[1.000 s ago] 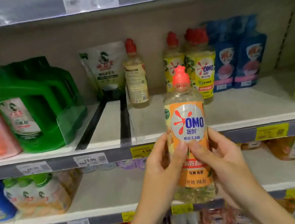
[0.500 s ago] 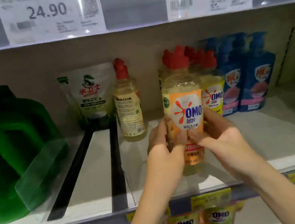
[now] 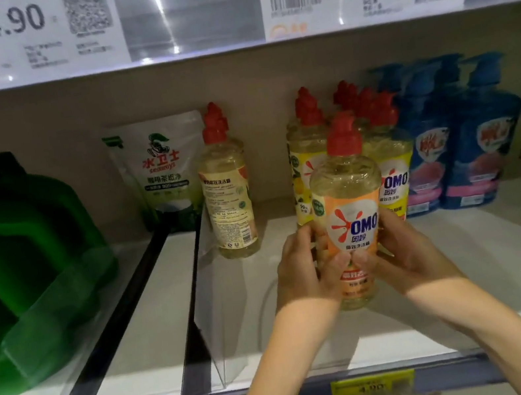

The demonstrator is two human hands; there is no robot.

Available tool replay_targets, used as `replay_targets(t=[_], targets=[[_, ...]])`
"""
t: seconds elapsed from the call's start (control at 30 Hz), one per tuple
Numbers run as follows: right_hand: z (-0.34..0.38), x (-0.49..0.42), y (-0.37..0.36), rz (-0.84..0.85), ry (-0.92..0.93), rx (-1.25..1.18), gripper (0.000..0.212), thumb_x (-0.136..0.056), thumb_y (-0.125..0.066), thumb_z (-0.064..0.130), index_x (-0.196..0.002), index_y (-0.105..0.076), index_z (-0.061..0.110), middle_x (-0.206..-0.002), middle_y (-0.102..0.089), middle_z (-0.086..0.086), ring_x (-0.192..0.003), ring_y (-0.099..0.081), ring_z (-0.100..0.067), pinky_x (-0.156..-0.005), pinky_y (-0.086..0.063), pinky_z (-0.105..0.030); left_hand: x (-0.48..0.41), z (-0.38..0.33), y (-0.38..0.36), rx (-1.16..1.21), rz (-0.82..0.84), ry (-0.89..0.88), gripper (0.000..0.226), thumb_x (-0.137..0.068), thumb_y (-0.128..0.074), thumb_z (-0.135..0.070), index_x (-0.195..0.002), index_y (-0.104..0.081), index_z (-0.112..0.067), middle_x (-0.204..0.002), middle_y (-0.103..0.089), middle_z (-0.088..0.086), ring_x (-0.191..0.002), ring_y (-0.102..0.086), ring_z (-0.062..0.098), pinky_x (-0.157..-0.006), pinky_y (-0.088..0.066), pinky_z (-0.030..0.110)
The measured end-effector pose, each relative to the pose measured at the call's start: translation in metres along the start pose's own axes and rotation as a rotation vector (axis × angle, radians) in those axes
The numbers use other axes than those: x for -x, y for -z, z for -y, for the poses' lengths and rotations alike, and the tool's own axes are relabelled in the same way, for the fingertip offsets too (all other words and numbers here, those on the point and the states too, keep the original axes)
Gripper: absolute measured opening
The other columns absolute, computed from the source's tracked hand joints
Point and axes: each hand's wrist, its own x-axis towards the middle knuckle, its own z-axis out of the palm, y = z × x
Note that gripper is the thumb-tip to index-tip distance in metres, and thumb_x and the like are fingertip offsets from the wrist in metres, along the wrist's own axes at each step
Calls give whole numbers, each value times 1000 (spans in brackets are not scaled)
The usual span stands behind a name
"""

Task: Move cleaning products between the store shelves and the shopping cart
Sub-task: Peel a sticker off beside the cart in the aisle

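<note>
An OMO dish-soap bottle [image 3: 345, 189] with an orange label and a red cap stands upright on the white shelf [image 3: 506, 258]. My left hand [image 3: 303, 270] grips its left side and my right hand [image 3: 401, 256] grips its right side, thumbs meeting on the label. Right behind it stand several yellow-label OMO bottles [image 3: 393, 170]. The shopping cart is out of view.
A single pale bottle [image 3: 226, 189] and a white-green refill pouch [image 3: 160, 169] stand to the left past a clear divider [image 3: 212, 327]. A big green jug [image 3: 19, 260] fills the far left. Blue pump bottles [image 3: 465, 140] stand at right. Price tags hang above.
Both hands carried the OMO bottle forward and deeper onto the shelf, down to the shelf surface in front of the other OMO bottles. The camera has moved closer to the shelf.
</note>
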Motion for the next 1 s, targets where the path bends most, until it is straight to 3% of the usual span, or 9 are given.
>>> replay_targets(t=[0.2, 0.3, 0.37, 0.47, 0.6, 0.67, 0.77, 0.9, 1.0], targets=[[3, -1, 2, -46, 21, 101, 71, -72, -71, 28, -138, -43, 27, -128, -62, 10, -116, -59, -6, -92, -53, -23, -5, 0, 4, -10, 72, 82, 83, -62, -55, -62, -134, -47, -21, -133, -56, -1, -118, -56, 17, -99, -49, 40], [28, 21, -11, -419, 177, 226, 66, -68, -76, 35, -123, -42, 48, -130, -54, 8, -115, -56, -2, -91, -51, -19, 1, -1, 13, 109, 27, 138, 37, -86, -65, -40, -118, -48, -30, -128, -54, -8, -106, -55, -1, -91, -48, 21], [45, 38, -33, -471, 320, 256, 46, -79, -75, 38, -113, -46, 49, -120, -58, 5, -110, -58, -10, -92, -49, -25, 8, -1, 20, 203, -84, 187, 13, -97, -54, -30, -108, -49, -31, -117, -56, -12, -92, -53, -14, -86, -47, 13], [50, 34, -77, -147, 191, 52, 36, -81, -69, 35, -112, -52, 44, -110, -61, 16, -110, -59, -7, -90, -46, -15, 23, 1, 29, 227, -180, 274, 22, -102, -41, -27, -123, -49, -28, -127, -55, -8, -119, -52, 6, -104, -41, 27], [28, -41, -117, -97, -153, 33, 37, -93, -62, 12, -126, -46, 19, -119, -56, 3, -101, -57, -10, -70, -43, 0, -2, 14, 33, 345, -269, 439, 30, -105, -31, -15, -126, -50, -9, -113, -52, 2, -117, -52, 19, -82, -43, 15], [18, -74, -133, -136, -242, 6, 37, -94, -59, 15, -127, -43, 19, -126, -53, -3, -106, -57, -16, -77, -51, -13, -7, 18, 36, 427, -340, 440, 33, -106, -28, -19, -132, -47, -12, -127, -53, 8, -110, -51, 17, -82, -45, 14], [-7, -108, -148, -250, -296, 134, 48, -86, -68, 20, -126, -44, 10, -130, -52, -11, -118, -53, -27, -101, -46, -41, 0, 19, 42, 574, -404, 449, 31, -105, -30, -27, -132, -45, -21, -129, -56, 13, -116, -54, 25, -106, -42, 42], [-24, -123, -155, -284, -263, 164, 63, -74, -79, 22, -128, -48, 15, -120, -60, -7, -113, -59, -24, -97, -50, -41, 6, 15, 48, 526, -376, 383, 65, -83, -45, -44, -142, -38, -18, -134, -51, 11, -121, -50, 23, -105, -40, 34], [-30, -125, -157, -247, -243, 104, 61, -80, -76, 14, -133, -46, 18, -120, -62, -2, -110, -60, -18, -93, -49, -33, 3, 18, 51, 480, -390, 348, 59, -92, -45, -40, -146, -33, -18, -141, -46, 11, -119, -46, 18, -94, -35, 24]])
